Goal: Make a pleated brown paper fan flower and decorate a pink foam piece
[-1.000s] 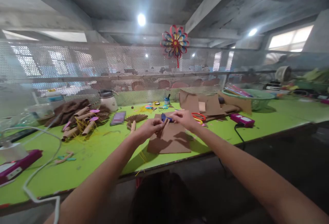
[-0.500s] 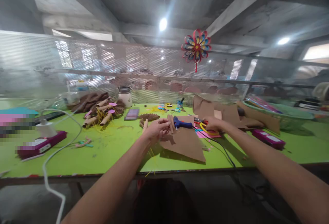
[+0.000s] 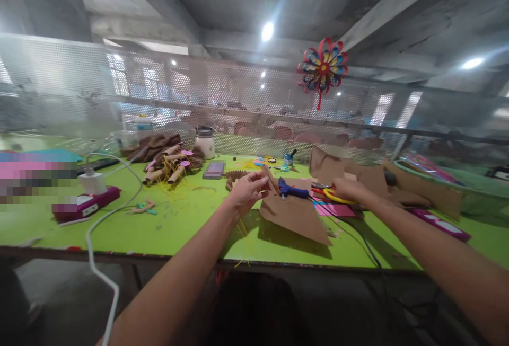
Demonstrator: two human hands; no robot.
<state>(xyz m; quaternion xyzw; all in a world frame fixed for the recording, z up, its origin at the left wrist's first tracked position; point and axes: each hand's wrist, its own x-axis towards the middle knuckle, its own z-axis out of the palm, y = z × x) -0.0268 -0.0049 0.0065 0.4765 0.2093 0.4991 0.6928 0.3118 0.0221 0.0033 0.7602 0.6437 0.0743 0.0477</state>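
My left hand [image 3: 246, 189] is held just above the green table [image 3: 178, 224], its fingers pinched on a small brown paper roll [image 3: 271, 178]. A blue glue gun [image 3: 292, 190] lies on a brown cardboard sheet [image 3: 298, 219] right of that hand, with nothing touching it. Further right, my right hand [image 3: 348, 189] is closed over the yellow-handled scissors [image 3: 333, 196], which lie beside pink paper [image 3: 340, 210]. The fingertips of the right hand are partly hidden.
A heap of brown paper rolls with pink tips [image 3: 167, 165] and a white jar [image 3: 205, 144] stand at the back left. A white charger [image 3: 92, 182] with its cable sits on a magenta box [image 3: 85, 205]. Cardboard pieces [image 3: 358, 174] and a green basket [image 3: 457, 184] lie to the right. A mesh fence [image 3: 238, 102] carries a paper pinwheel [image 3: 323, 65].
My right hand let go of the blue glue gun, which now lies on the cardboard, and moved right onto the scissors. The left hand kept the paper roll. The view turned left.
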